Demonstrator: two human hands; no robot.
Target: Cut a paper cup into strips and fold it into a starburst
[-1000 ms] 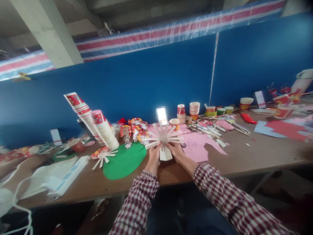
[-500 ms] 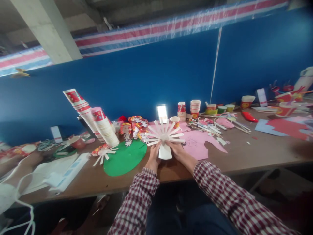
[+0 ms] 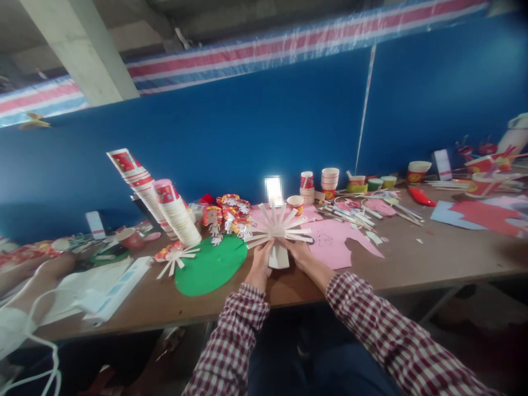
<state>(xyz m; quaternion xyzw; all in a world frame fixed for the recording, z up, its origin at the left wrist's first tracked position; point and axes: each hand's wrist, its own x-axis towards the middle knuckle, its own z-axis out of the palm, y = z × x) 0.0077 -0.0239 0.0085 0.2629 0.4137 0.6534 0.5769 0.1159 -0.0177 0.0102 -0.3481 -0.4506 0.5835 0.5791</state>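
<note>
Between my two hands is a white paper cup [image 3: 278,232] cut into strips that fan out around its round base. Its one broad flap [image 3: 279,257] points toward me and looks creased lengthwise. My left hand [image 3: 259,262] is closed on the left side, its fingers by the flap's edge. On the right, my right hand [image 3: 304,257] pinches the cup near the base. To the left lies a green oval sheet [image 3: 210,269], with another cut-open cup [image 3: 178,256] at its edge. A pink paper cutout [image 3: 330,242] lies to the right.
Tall stacks of paper cups [image 3: 177,214] lean at the left, beside decorated paper figures [image 3: 213,220]. A white power strip [image 3: 117,291] lies nearer. Another person's arm [image 3: 37,286] rests at the far left. Markers [image 3: 350,214] and a red pen case [image 3: 421,197] are scattered right.
The cup's broad flap was flat and rounded; it now looks narrower and bent along its length. My hands have barely shifted.
</note>
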